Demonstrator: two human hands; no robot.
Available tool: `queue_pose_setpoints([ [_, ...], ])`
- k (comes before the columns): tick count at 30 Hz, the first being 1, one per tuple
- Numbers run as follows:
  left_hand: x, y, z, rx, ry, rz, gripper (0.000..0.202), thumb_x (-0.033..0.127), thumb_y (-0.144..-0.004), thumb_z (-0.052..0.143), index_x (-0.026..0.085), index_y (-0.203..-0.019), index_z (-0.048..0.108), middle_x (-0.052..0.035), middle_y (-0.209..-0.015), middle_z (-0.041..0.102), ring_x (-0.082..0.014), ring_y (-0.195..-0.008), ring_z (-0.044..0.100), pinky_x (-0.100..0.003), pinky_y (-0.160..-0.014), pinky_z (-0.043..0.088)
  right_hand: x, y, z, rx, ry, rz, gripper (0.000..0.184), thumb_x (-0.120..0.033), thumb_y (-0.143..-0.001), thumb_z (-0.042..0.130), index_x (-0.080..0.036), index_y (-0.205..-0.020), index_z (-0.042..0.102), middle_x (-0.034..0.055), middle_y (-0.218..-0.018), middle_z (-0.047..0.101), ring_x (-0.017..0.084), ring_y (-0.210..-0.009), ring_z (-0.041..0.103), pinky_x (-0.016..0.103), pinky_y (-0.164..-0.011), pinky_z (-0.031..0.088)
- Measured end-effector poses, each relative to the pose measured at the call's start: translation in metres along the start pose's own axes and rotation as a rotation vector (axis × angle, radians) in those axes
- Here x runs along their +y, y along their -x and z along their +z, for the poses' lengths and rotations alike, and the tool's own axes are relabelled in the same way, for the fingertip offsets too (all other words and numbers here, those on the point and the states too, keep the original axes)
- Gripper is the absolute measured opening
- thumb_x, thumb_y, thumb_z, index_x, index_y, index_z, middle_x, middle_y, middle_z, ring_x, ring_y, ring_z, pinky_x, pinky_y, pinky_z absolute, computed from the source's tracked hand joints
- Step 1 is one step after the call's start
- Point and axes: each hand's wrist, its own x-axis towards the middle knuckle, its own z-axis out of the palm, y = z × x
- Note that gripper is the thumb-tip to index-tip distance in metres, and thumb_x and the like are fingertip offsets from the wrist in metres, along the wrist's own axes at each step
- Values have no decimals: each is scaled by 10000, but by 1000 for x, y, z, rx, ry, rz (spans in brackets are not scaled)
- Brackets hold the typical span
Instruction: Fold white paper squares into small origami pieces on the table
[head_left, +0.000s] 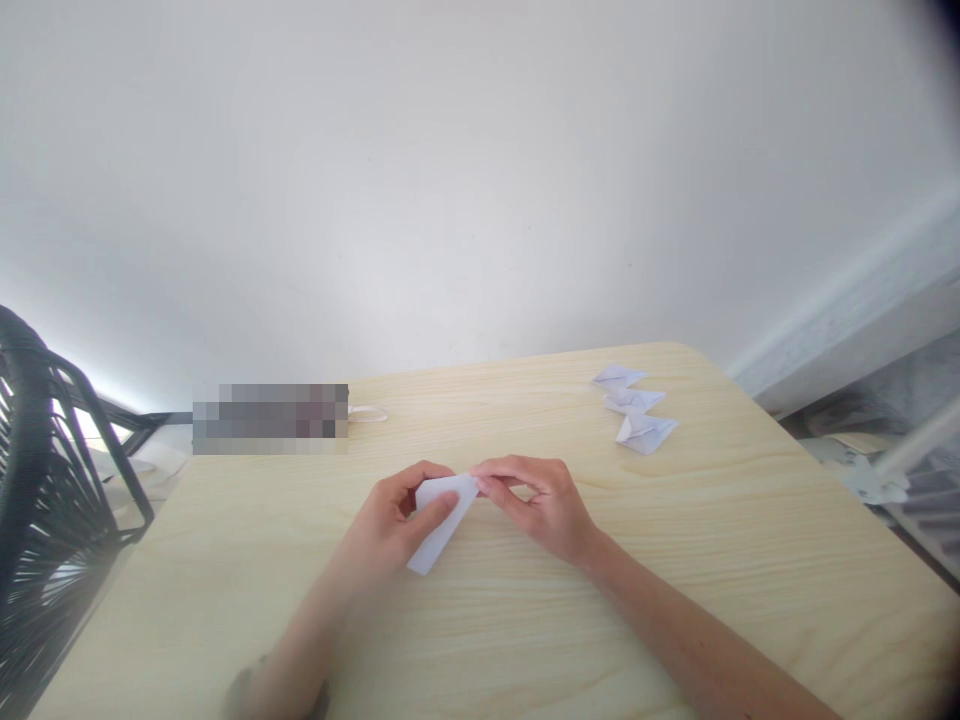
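Note:
A folded piece of white paper (433,545) is held just above the middle of the table. My left hand (394,520) is closed on its left side, thumb lying across the top face and the fingers mostly hidden behind. At the paper's upper right corner, my right hand (536,500) pinches the tip between thumb and fingers. Three folded white paper pieces (634,405) lie in a row on the table to the right, beyond my right hand and apart from it.
The light wood table (525,640) stands against a white wall (480,180). A blurred-out object (270,420) with a pale loop sits at the table's back left. At the far left is a dark woven chair (45,480). A pale pole (915,445) stands right of the table.

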Motion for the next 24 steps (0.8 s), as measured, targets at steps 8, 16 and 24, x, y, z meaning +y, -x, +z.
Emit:
queue_pose_setpoints([
  [8,1,-3,-1,-39,108,-133,256,383,-767,542,143,-820,612,20,-601,529,-74,-489,429,-163,-421,287,-4,1,-1,-110,109,-124,165,-125,-792,491,-171,-867,631,19,-752,668,95,-663,604,201,-641,476],
  [16,1,-2,-1,-73,153,-179,280,394,-771,530,135,-778,634,35,-533,494,-66,-462,397,-167,-415,265,-2,2,0,-123,123,-168,162,-104,-774,494,-166,-849,624,21,-753,663,92,-672,601,193,-638,461],
  [24,0,-3,2,4,61,-170,274,402,-743,547,140,-739,627,31,-561,538,-70,-461,416,-167,-419,279,-7,2,-2,-187,79,-14,149,-181,-772,504,-167,-914,548,18,-746,629,108,-647,564,221,-629,458],
])
